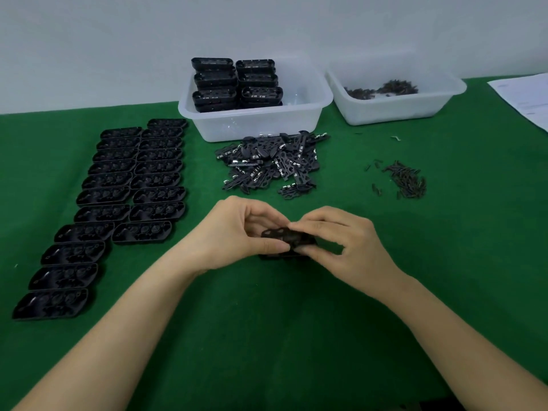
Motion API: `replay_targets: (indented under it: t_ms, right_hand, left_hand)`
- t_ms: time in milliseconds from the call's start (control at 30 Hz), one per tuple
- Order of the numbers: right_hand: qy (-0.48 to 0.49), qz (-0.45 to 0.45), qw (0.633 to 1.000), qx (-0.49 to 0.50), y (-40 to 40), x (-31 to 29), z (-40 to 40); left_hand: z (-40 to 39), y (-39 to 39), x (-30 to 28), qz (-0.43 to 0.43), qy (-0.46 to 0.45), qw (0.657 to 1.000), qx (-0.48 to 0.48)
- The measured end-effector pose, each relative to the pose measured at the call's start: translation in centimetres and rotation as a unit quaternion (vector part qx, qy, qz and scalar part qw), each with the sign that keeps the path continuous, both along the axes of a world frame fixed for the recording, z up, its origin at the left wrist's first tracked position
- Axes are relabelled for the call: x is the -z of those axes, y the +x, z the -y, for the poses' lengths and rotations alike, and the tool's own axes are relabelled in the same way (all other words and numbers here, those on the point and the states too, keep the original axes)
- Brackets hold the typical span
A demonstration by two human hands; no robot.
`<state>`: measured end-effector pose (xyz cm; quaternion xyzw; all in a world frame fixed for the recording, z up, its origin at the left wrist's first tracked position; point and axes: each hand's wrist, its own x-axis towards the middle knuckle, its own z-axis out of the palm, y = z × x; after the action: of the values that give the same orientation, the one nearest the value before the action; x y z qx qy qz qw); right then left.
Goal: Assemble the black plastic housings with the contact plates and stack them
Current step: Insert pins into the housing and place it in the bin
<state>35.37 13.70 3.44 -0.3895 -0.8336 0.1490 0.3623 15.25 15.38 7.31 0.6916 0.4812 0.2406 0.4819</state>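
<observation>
A black plastic housing (278, 256) rests on the green cloth at the centre, with a black contact plate (281, 234) lying on top of it. My left hand (234, 232) pinches the left end of the housing and plate. My right hand (341, 241) grips their right end from above. Two rows of open black housings (118, 197) lie flat on the left. A loose heap of contact plates (269, 163) sits just beyond my hands. Stacked finished housings (237, 83) fill the left side of a clear tub (308, 114).
A second clear tub (394, 111) at the back right holds small dark metal pieces (382, 89). More of those small pieces (406, 180) lie scattered on the cloth to the right. A white paper sheet (525, 99) lies at the far right edge. The wall stands behind the tubs.
</observation>
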Motion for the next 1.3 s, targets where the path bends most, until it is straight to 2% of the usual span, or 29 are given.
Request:
replay_targets:
  t_ms: [100, 200, 333, 533, 800, 1067, 1300]
  right_hand:
    - [-0.14, 0.07, 0.986, 0.06, 0.8, 0.6, 0.3]
    - [-0.137, 0.106, 0.979, 0.112, 0.9, 1.2, 0.2]
    - [-0.13, 0.146, 0.972, 0.127, 0.6, 2.0, 0.0]
    - [-0.126, 0.113, 0.975, 0.141, 0.6, 2.4, -0.2]
    - [-0.124, 0.114, 0.977, 0.133, 0.5, 2.2, -0.2]
    - [-0.126, 0.118, 0.977, 0.125, 0.5, 2.2, -0.1]
    - [-0.12, 0.106, 0.98, 0.115, 0.4, 2.3, 0.0]
  left_hand:
    - [-0.4, -0.1, 0.1, -0.106, 0.106, 0.989, -0.014]
    - [-0.5, 0.4, 0.3, -0.182, 0.168, 0.968, 0.031]
    - [-0.9, 1.3, 0.4, -0.241, 0.197, 0.949, 0.056]
    - [-1.5, 2.0, -0.4, -0.29, 0.213, 0.929, 0.089]
    - [-2.0, 3.3, -0.9, -0.348, 0.219, 0.902, 0.133]
    - [-1.4, 2.9, -0.8, -0.361, 0.209, 0.901, 0.119]
    - [-1.3, 4.2, -1.1, -0.433, 0.269, 0.849, 0.139]
